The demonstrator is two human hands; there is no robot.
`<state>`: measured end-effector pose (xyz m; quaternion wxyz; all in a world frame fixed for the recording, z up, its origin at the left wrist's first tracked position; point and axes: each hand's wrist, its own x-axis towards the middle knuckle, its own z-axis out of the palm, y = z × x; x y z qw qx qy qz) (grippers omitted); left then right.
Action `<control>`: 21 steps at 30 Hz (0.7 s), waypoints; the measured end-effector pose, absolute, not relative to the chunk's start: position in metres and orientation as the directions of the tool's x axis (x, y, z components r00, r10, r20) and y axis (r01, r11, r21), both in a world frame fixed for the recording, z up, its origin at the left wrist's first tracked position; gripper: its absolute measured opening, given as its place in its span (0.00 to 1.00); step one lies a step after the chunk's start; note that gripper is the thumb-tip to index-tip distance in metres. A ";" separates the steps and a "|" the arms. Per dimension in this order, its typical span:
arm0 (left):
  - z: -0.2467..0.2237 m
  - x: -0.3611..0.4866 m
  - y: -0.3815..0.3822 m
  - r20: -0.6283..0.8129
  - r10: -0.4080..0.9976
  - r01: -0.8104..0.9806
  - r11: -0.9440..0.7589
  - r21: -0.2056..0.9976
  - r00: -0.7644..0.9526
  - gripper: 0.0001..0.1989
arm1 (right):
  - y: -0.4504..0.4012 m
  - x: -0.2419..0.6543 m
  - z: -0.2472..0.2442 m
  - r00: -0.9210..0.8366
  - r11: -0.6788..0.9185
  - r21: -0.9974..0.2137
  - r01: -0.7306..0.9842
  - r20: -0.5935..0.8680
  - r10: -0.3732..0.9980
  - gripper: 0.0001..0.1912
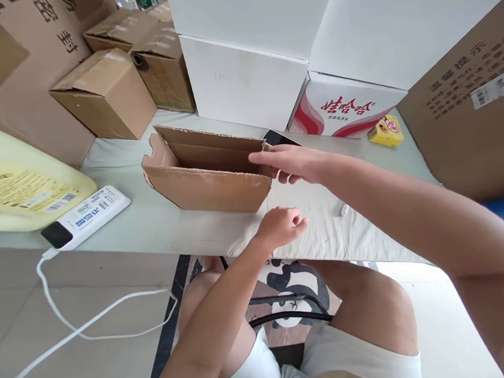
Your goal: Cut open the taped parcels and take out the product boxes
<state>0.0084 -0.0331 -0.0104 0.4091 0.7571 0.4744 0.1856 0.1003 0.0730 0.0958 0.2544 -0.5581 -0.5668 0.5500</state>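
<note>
An open-topped brown cardboard box (217,188) with torn, rough upper edges stands on the cloth-covered table. At its right end is my right hand (295,162), one finger reaching over the rim and the others bent outside, closed on the end wall. My left hand (280,228) hovers close to the table's front edge, just below the box's right corner. Its fingers are curled, and nothing shows in them. Behind my right hand, a flat black object (282,138) is partly hidden.
A white power strip (96,214) with a cable and a yellow jug (22,176) are at left. Brown cartons (111,98) and white boxes (244,80) line the back. A small yellow box (386,132) sits back right; a small white item (344,210) lies nearer.
</note>
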 end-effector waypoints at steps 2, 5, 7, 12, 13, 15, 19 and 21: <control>-0.009 0.007 -0.034 -0.115 0.861 0.577 -0.227 0.785 0.495 0.15 | 0.077 0.090 0.095 -0.246 -0.307 -0.798 0.519 -0.483 0.840 0.19; -0.007 0.006 -0.033 -0.140 0.853 0.597 -0.226 0.770 0.503 0.15 | 0.073 0.095 0.098 -0.271 -0.409 -0.736 0.540 -0.612 0.743 0.11; -0.006 0.008 -0.032 -0.161 0.846 0.606 -0.219 0.765 0.508 0.16 | 0.062 0.107 0.097 -0.329 -0.475 -0.784 0.400 -0.606 0.724 0.08; -0.007 0.019 -0.027 -0.204 0.803 0.616 -0.240 0.750 0.561 0.15 | 0.010 0.146 0.082 -0.148 -0.396 -0.908 -0.134 -0.377 0.914 0.12; -0.008 0.022 -0.027 -0.210 0.793 0.618 -0.249 0.745 0.572 0.15 | -0.002 0.158 0.080 -0.057 -0.332 -0.921 -0.205 -0.328 0.943 0.13; -0.010 0.025 -0.026 -0.221 0.774 0.621 -0.265 0.738 0.594 0.15 | -0.027 0.188 0.077 0.150 -0.183 -0.935 -0.303 -0.236 0.960 0.14; -0.012 0.030 -0.025 -0.226 0.759 0.621 -0.283 0.731 0.611 0.13 | -0.068 0.269 0.081 0.571 0.022 -0.954 -0.299 -0.161 0.805 0.11; -0.013 0.031 -0.023 -0.219 0.765 0.622 -0.283 0.730 0.606 0.14 | -0.079 0.309 0.083 0.715 0.030 -0.965 -0.260 -0.171 0.677 0.09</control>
